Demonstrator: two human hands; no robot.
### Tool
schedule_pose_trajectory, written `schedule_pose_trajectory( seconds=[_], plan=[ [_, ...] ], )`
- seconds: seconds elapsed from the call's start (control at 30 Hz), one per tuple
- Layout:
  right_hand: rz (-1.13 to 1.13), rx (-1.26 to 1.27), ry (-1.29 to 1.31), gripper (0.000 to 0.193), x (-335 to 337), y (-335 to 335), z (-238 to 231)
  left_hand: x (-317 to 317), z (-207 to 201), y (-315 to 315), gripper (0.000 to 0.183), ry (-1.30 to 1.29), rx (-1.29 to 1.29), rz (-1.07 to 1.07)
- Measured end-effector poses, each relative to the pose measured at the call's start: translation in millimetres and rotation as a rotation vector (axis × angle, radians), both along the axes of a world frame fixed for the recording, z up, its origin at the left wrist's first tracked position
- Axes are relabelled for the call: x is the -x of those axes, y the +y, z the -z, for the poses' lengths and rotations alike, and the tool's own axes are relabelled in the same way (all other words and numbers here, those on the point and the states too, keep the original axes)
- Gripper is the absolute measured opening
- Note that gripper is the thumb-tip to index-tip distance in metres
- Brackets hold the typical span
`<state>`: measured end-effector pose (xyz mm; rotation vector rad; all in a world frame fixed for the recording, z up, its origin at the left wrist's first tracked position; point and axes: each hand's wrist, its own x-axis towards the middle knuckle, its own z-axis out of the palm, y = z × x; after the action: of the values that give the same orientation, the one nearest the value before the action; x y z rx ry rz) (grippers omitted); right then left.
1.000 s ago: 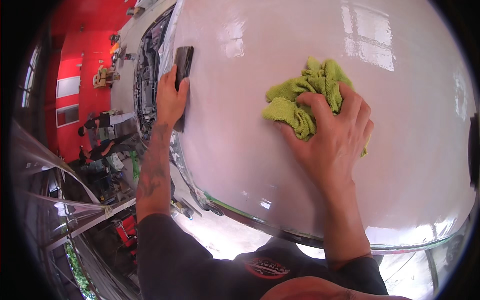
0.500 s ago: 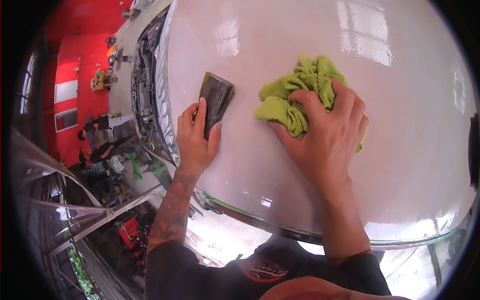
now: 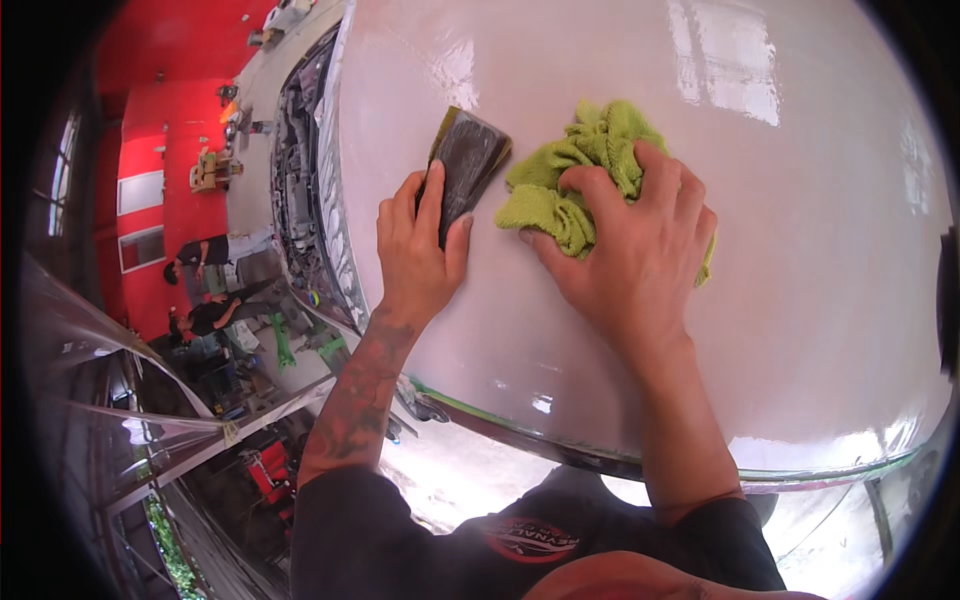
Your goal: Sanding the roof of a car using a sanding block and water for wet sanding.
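Note:
A dark sanding block [image 3: 470, 165] with an olive-coloured sheet showing along its edges sits in my left hand [image 3: 420, 245]. My fingers lie along its near side and my thumb is on the other. The block rests on a wide, glossy, pale pinkish car panel [image 3: 520, 320], wet-looking in places. To its right, my right hand [image 3: 645, 235] is closed over a crumpled lime-green towel [image 3: 585, 160] and presses it against the panel. The towel spreads out beyond my thumb and fingertips, and one corner pokes out past the right side of my hand. A small gap separates block and towel.
Green masking tape [image 3: 480, 408] runs along the panel's near edge. Left of the panel lies an uncovered engine bay [image 3: 300, 150]. Further left are two people [image 3: 205, 260], a red wall [image 3: 185, 125], and clear plastic sheeting [image 3: 75, 315] over a frame.
My left hand has slid the sanding block forward and to the right, closer to the towel. My right hand and the towel have shifted slightly left.

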<state>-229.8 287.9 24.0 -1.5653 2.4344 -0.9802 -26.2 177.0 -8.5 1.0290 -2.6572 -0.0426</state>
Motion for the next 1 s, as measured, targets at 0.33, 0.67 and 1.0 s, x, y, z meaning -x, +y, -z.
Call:
schedule_pose_trajectory(
  seconds=[0.33,0.67,1.0],
  plan=[
    [-0.028,0.064,-0.06,0.04,-11.0,-1.7,1.1,26.4,-11.0,-216.2,0.049,-0.116,0.065,-0.392],
    [-0.027,0.024,-0.06,0.044,-8.9,1.3,-5.5,-12.6,-23.3,-107.5,0.052,-0.121,-0.153,-0.418],
    [-0.029,0.013,-0.036,0.044,-6.8,1.3,-0.5,-57.7,10.1,-88.2,0.05,0.016,0.021,-0.132]
  ],
)
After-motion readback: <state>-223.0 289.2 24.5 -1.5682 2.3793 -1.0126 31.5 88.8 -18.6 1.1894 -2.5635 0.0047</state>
